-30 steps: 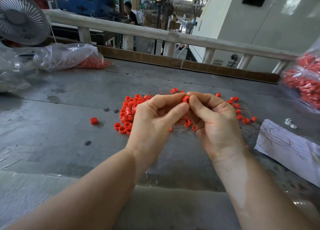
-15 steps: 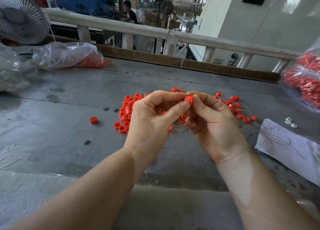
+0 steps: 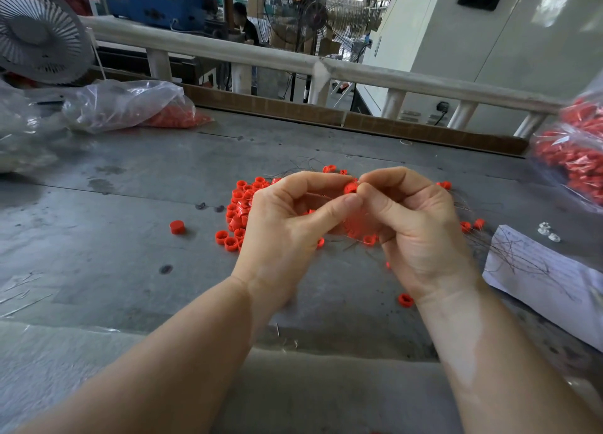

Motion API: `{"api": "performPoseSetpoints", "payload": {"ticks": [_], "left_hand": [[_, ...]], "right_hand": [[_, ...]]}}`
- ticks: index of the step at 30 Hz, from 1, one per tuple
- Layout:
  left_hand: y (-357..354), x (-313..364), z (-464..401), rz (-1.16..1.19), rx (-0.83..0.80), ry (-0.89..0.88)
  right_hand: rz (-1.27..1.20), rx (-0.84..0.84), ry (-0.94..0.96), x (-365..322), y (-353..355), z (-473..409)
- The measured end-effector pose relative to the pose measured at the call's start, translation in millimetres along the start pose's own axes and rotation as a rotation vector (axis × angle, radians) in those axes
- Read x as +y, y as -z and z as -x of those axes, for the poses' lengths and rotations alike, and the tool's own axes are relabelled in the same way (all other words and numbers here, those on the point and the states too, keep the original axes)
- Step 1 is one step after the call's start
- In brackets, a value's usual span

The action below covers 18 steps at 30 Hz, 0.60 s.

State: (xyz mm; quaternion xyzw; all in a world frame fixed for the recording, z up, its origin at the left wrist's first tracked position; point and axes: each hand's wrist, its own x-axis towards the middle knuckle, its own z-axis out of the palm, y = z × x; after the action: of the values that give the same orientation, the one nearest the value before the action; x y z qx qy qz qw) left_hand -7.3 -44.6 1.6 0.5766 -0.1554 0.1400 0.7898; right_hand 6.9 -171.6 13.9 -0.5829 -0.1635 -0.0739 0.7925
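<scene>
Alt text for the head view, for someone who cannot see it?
The left hand and right hand pinch one small red cap above a grey table. A pile of red caps lies beneath; one bag of red parts sits left, a second bag right.

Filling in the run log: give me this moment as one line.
left hand: pinches red cap | right hand: pinches red cap too | pile of red caps: on table, behind hands

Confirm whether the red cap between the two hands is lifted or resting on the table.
Lifted: the red cap is pinched between fingertips of the left hand and right hand, held above the table.
</scene>
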Motion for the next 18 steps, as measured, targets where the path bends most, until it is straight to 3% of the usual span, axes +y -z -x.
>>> {"api": "performPoseSetpoints", "payload": {"ticks": [18], "left_hand": [[2.6,-1.7,-1.3,-0.156,-0.008,-0.065]], "right_hand": [[0.026,0.01,-0.008,0.4,-4.1,1.7]]}}
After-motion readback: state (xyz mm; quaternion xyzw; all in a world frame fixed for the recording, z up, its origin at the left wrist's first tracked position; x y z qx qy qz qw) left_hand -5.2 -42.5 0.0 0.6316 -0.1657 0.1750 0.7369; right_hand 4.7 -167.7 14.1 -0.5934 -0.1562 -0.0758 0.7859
